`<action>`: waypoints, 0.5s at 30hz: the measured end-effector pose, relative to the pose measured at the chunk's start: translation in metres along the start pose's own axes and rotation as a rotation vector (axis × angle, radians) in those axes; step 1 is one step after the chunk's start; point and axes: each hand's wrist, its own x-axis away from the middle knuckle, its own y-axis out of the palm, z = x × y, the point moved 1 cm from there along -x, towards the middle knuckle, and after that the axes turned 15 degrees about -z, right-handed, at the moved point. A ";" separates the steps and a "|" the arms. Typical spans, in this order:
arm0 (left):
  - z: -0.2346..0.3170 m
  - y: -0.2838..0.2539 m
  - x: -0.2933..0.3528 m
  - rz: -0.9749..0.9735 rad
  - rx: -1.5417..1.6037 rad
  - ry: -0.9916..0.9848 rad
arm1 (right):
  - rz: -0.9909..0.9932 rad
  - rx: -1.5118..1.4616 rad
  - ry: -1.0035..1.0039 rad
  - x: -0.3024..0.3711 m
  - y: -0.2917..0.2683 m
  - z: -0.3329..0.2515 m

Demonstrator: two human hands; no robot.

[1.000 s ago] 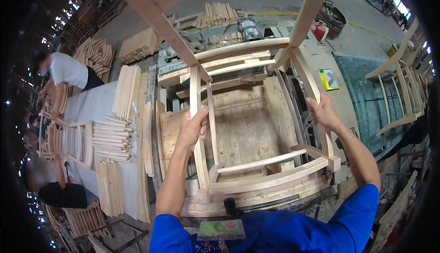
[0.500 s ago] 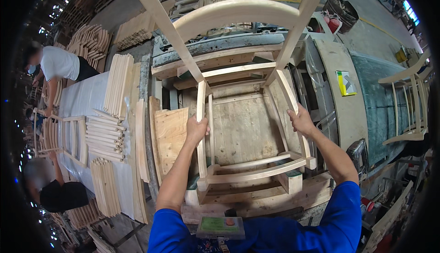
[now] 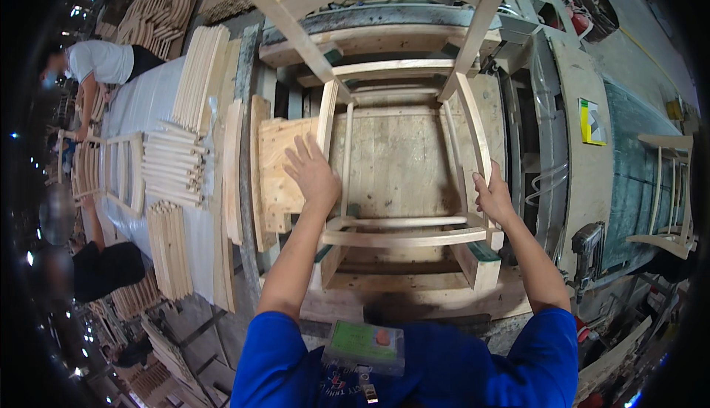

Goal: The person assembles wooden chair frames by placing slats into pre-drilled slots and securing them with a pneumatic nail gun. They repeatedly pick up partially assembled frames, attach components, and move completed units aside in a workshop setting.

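A pale wooden chair frame (image 3: 414, 239) sits in front of me on a wooden fixture (image 3: 414, 293), its curved backrest at the far side. My left hand (image 3: 316, 177) is open, fingers spread, over the frame's left side rail and a plywood piece (image 3: 279, 168). Its palm appears to be at the rail. My right hand (image 3: 494, 195) grips the right side rail near the front corner, thumb and fingers on either side of it. Thin round stretchers run below the rails. Green pads (image 3: 484, 251) lie under the front corners.
To the left, a table (image 3: 126, 164) holds stacks of wooden slats (image 3: 200, 83) and another frame (image 3: 122, 171). Two people (image 3: 111, 64) work beyond it. To the right are a nail gun (image 3: 588, 253), a yellow packet (image 3: 592, 122) and a chair part (image 3: 669, 194) on a green surface.
My left hand has let go of the left rail and spread its fingers. The right hand stays at the right rail. The view has shifted, and the chair frame's front rests lower against the fixture.
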 end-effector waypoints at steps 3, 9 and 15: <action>-0.003 0.008 -0.007 0.038 -0.109 0.051 | 0.037 0.005 -0.008 0.006 0.004 0.017; -0.011 0.017 0.005 -0.009 -0.081 0.067 | 0.043 -0.070 -0.010 0.006 0.014 0.026; -0.011 0.019 0.009 -0.003 -0.032 0.089 | -0.045 -0.146 -0.001 0.004 0.008 0.025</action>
